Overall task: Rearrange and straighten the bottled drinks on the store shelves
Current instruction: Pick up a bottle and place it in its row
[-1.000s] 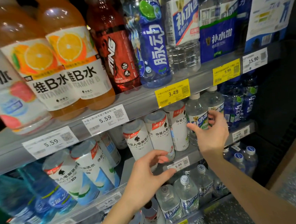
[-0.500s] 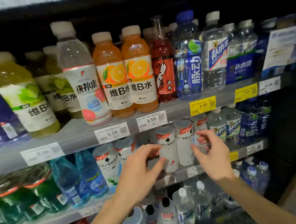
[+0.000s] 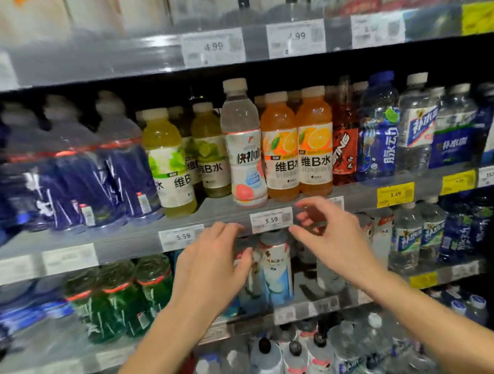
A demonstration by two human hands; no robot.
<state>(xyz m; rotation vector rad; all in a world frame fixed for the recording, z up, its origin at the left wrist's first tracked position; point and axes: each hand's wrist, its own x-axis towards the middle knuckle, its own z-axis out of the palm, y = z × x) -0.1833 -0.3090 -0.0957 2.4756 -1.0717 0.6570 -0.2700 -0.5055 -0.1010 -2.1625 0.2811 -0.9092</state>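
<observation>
Both my hands are up in front of the shelf edge, empty — left hand with its fingers spread and loosely bent, right hand likewise open, thumb and fingers apart, gripping nothing. The bottles I'd judge need work stand just above them on that shelf: the tall clear bottle with the pink label sits forward of its row, touching the two orange bottles on its right. I'd take it low round the body, not the cap, and slide it back without tipping. Room is tight — the lime bottles stand close on its left, the upper shelf is not far above the caps, and the price tag juts at the lip, so I'd lift little.
</observation>
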